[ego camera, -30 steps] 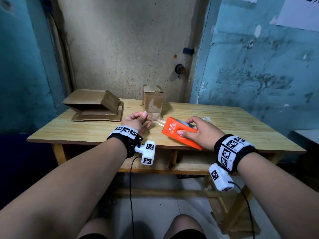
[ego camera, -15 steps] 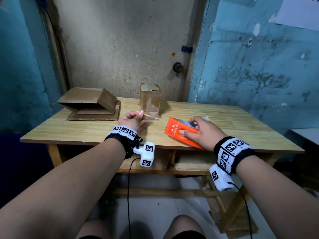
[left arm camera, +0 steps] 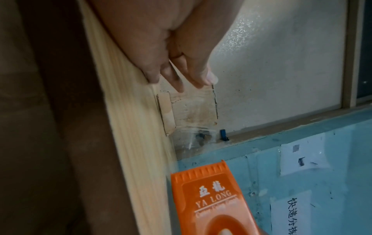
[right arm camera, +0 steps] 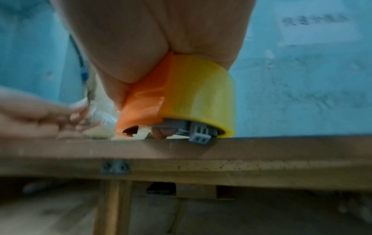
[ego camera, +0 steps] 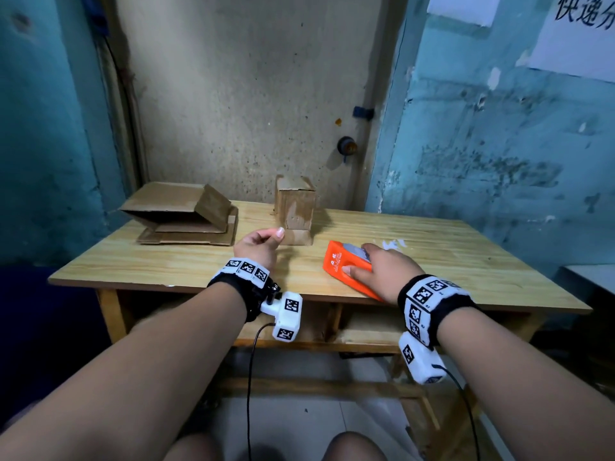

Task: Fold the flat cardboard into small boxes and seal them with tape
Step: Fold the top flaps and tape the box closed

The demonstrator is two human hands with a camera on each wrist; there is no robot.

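in the head view we see our left hand (ego camera: 258,242) hovering just in front of the small upright brown cardboard box (ego camera: 295,205) at the back of the pale wooden worktop (ego camera: 173,261), thumb and fingers pinched together. our right hand (ego camera: 382,271) grips the orange plastic tape dispenser (ego camera: 339,261), which lies near the front edge. a stack of flat brown cardboard sheets (ego camera: 186,224), the top one half opened, sits well apart at the left.

in the left wrist view our fingers (left arm camera: 193,70) pinch one end of a clear strip of tape (left arm camera: 193,111) hanging free in front of the box. we judge it feather-light, limp and sticky, likely to curl onto itself, so it is best held by its very end and kept taut.

in the right wrist view our right hand is clenched around the dispenser body, and the yellowish roll of tape (right arm camera: 199,95) sits in it, a grey hub touching the worktop edge. the dispenser looks rigid and light. the box should be light and easily dented, so we judge it wants steadying by its side walls.
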